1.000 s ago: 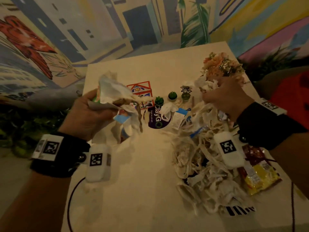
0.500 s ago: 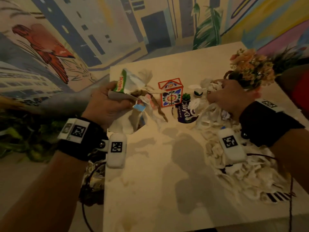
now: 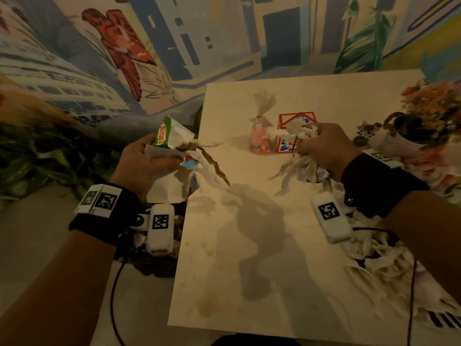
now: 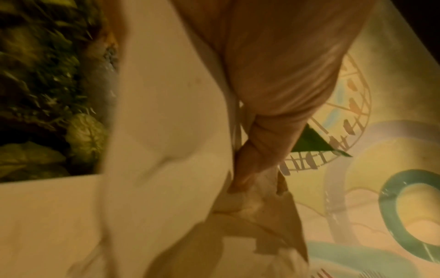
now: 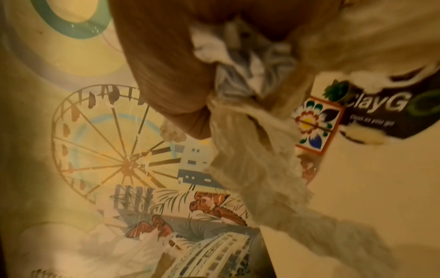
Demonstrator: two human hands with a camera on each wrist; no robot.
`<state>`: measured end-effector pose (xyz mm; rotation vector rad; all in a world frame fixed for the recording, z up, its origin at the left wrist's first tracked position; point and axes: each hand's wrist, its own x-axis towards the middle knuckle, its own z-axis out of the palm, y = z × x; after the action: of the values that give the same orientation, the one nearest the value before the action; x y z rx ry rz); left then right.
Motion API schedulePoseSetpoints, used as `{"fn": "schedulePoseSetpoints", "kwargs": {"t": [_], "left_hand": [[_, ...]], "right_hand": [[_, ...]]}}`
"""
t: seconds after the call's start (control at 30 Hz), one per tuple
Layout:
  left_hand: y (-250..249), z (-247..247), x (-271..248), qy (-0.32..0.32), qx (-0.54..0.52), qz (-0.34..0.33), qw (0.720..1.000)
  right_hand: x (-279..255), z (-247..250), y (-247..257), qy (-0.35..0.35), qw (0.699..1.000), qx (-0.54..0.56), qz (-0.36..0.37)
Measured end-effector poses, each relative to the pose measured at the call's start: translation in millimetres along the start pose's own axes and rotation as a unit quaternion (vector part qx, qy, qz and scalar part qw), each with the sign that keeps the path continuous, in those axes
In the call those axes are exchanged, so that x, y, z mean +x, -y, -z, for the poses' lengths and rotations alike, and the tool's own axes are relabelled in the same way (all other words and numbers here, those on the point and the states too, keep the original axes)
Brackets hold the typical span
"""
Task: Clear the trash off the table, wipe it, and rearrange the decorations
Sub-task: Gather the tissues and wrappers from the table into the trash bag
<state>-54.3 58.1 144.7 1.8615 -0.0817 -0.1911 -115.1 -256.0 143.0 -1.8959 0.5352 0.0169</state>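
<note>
My left hand [image 3: 147, 163] grips a bundle of trash [image 3: 174, 151]: a green snack wrapper, crumpled paper and brown twine, held over the left edge of the white table [image 3: 249, 258]. In the left wrist view the fingers [image 4: 257, 161] pinch brown paper [image 4: 257, 206]. My right hand [image 3: 324, 146] clutches a wad of white paper strips [image 3: 299, 166] above the table, in front of the red house-shaped tile box [image 3: 284, 143]. The right wrist view shows those strips [image 5: 250, 150] hanging from the curled fingers. More shredded paper [image 3: 389, 275] is piled at the table's right side.
A small tied bag of pink sweets [image 3: 260, 138] stands left of the tile box. A flower bouquet [image 3: 431, 113] sits at the far right. A dark ClayGo pouch [image 5: 381, 112] lies beside the tile box [image 5: 314, 124]. A dark bag [image 3: 154, 260] sits on the floor under my left wrist.
Both hands have shifted left across the table with their trash; the right hand has lifted its wad of strips off the pile. The view has turned left.
</note>
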Motion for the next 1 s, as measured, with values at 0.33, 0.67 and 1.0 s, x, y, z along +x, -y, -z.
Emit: {"fn": "schedulePoseSetpoints", "kwargs": {"t": [0.33,0.67,1.0], "left_hand": [[49.1,94.7,-6.9,-0.079,0.089,0.044,0.992],[153.6,191.2,40.5,0.032,0.126,0.12,0.984],[271.6,239.3,65.1,0.085,0.13,0.234,0.96]], "right_hand": [[13.7,-103.4,30.0,0.067,0.997,0.004,0.046],[12.0,-285.6,41.7,0.081,0.996,-0.022,0.021],[8.5,-436.6,-3.5,0.046,0.987,-0.03,-0.149]]}}
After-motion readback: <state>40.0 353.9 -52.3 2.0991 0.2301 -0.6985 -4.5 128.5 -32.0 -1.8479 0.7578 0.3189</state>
